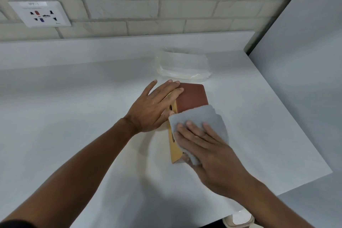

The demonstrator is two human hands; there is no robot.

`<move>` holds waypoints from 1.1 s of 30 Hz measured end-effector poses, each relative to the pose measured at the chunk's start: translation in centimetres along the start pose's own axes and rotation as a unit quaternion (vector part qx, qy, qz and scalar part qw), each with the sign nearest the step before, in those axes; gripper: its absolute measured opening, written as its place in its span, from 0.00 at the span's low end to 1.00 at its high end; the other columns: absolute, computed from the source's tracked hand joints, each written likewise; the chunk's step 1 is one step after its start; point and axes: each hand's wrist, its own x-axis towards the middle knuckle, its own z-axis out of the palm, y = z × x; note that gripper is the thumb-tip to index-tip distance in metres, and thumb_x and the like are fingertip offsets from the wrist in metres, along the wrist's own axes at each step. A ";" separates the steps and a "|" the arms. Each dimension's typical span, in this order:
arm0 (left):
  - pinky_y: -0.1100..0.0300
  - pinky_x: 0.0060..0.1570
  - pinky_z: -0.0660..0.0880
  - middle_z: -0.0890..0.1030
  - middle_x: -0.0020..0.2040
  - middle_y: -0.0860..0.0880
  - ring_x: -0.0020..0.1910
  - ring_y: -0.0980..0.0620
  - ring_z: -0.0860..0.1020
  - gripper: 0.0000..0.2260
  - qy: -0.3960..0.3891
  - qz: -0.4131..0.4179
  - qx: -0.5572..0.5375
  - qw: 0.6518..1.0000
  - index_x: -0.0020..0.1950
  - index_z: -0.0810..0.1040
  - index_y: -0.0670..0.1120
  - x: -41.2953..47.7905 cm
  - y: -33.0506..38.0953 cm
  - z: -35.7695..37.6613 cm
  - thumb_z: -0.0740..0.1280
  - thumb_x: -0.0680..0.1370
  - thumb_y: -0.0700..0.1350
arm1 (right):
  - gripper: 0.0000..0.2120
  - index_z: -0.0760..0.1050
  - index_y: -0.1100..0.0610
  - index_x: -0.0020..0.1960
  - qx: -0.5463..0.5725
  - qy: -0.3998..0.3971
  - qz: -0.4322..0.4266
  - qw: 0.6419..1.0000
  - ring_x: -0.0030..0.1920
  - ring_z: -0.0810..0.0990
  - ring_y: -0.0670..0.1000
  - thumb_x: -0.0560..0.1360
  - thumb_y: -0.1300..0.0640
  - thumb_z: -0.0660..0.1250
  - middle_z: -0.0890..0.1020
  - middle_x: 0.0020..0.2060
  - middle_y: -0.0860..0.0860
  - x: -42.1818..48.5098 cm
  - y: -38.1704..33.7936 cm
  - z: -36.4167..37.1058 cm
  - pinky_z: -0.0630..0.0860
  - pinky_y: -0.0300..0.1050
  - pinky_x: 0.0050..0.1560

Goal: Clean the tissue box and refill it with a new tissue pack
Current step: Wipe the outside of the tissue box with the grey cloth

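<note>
Two hands flat on tissue box [192, 98], left hand [151, 109] against its side, right hand [209, 152] pressing grey cloth [199, 114] atop

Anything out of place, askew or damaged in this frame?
Only the tissue box: it lies on its side on the counter, slot face turned left. That looks deliberate, since the left hand steadies it while the right hand presses a grey cloth on it. The tissue pack behind looks intact; no spill.

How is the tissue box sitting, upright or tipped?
Tipped on its side: the tissue box has its slotted yellow face turned left, brown side up, under the left hand and grey cloth.
</note>
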 end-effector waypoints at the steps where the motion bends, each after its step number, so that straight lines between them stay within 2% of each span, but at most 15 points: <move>1: 0.37 0.78 0.60 0.64 0.82 0.42 0.82 0.42 0.63 0.34 0.002 -0.006 -0.006 1.000 0.82 0.63 0.43 -0.1 0.1 0.0 0.39 0.86 0.61 | 0.22 0.66 0.51 0.76 0.017 0.005 0.004 1.000 0.78 0.58 0.44 0.82 0.52 0.59 0.64 0.76 0.44 0.0 0.5 0.0 0.58 0.54 0.77; 5: 0.39 0.80 0.57 0.64 0.83 0.43 0.83 0.44 0.61 0.34 0.007 -0.040 -0.048 0.998 0.82 0.64 0.45 -0.1 0.5 0.1 0.38 0.85 0.62 | 0.22 0.62 0.48 0.77 0.082 0.026 0.119 0.989 0.77 0.50 0.35 0.84 0.45 0.51 0.60 0.75 0.38 1.6 1.8 -1.1 0.51 0.50 0.79; 10: 0.38 0.79 0.57 0.63 0.83 0.45 0.82 0.46 0.62 0.37 0.027 -0.039 -0.072 0.996 0.82 0.65 0.45 -0.2 0.8 0.4 0.41 0.84 0.67 | 0.23 0.64 0.47 0.76 0.032 -0.009 0.030 0.999 0.77 0.53 0.38 0.84 0.43 0.50 0.63 0.76 0.41 0.3 1.1 -0.8 0.53 0.46 0.78; 14: 0.38 0.79 0.56 0.63 0.83 0.46 0.83 0.48 0.61 0.38 0.037 -0.050 -0.090 0.994 0.81 0.66 0.47 -0.3 1.0 0.4 0.45 0.82 0.71 | 0.22 0.65 0.46 0.76 0.083 0.043 0.127 0.988 0.76 0.52 0.33 0.83 0.43 0.53 0.61 0.74 0.36 0.7 2.7 -1.4 0.56 0.43 0.77; 16: 0.39 0.80 0.55 0.63 0.83 0.48 0.83 0.49 0.60 0.36 0.039 -0.063 -0.101 0.992 0.80 0.66 0.48 -0.3 1.1 0.3 0.46 0.83 0.70 | 0.23 0.65 0.49 0.76 0.064 0.042 0.101 0.992 0.77 0.53 0.37 0.84 0.43 0.53 0.62 0.75 0.39 0.5 1.8 -0.9 0.56 0.46 0.78; 19: 0.40 0.80 0.55 0.65 0.82 0.50 0.83 0.51 0.61 0.31 0.048 -0.083 -0.117 0.989 0.79 0.68 0.51 -0.1 1.3 0.1 0.47 0.84 0.66 | 0.22 0.67 0.52 0.75 0.009 0.031 0.002 0.999 0.77 0.59 0.44 0.83 0.47 0.54 0.66 0.75 0.45 -1.7 1.4 0.0 0.58 0.52 0.77; 22: 0.39 0.79 0.56 0.68 0.81 0.51 0.81 0.52 0.64 0.27 0.065 -0.102 -0.140 0.983 0.77 0.72 0.51 0.0 1.6 0.0 0.51 0.85 0.64 | 0.21 0.69 0.50 0.74 0.026 0.055 0.070 0.996 0.77 0.60 0.44 0.83 0.47 0.55 0.67 0.74 0.43 -2.0 3.2 -0.8 0.60 0.56 0.76; 25: 0.40 0.79 0.57 0.69 0.79 0.54 0.79 0.54 0.67 0.25 0.085 -0.126 -0.184 0.971 0.75 0.74 0.52 0.2 1.8 -0.1 0.58 0.82 0.62 | 0.21 0.70 0.50 0.73 0.056 0.074 0.125 0.988 0.77 0.59 0.43 0.83 0.46 0.55 0.67 0.73 0.42 -0.8 3.4 -1.0 0.57 0.52 0.77; 28: 0.36 0.77 0.58 0.68 0.79 0.56 0.76 0.59 0.69 0.23 0.096 -0.154 -0.272 0.945 0.73 0.73 0.54 0.4 2.5 0.1 0.63 0.80 0.59 | 0.23 0.69 0.53 0.74 0.024 0.070 0.075 0.994 0.77 0.59 0.45 0.83 0.46 0.54 0.67 0.74 0.45 -0.6 1.7 -0.2 0.59 0.51 0.77; 31: 0.31 0.74 0.60 0.69 0.79 0.52 0.75 0.54 0.71 0.22 0.104 -0.163 -0.309 0.931 0.72 0.75 0.51 0.3 2.9 0.4 0.64 0.80 0.57 | 0.22 0.68 0.54 0.75 0.005 0.044 0.004 0.999 0.77 0.59 0.46 0.83 0.48 0.56 0.67 0.75 0.47 -1.5 1.4 0.2 0.59 0.53 0.77; 33: 0.32 0.75 0.58 0.68 0.79 0.53 0.75 0.54 0.71 0.22 0.093 -0.168 -0.309 0.931 0.71 0.75 0.51 0.4 2.9 0.3 0.64 0.80 0.58 | 0.21 0.69 0.53 0.74 0.013 0.051 0.028 0.998 0.77 0.59 0.44 0.83 0.49 0.57 0.67 0.75 0.46 -1.4 2.5 -0.3 0.59 0.54 0.77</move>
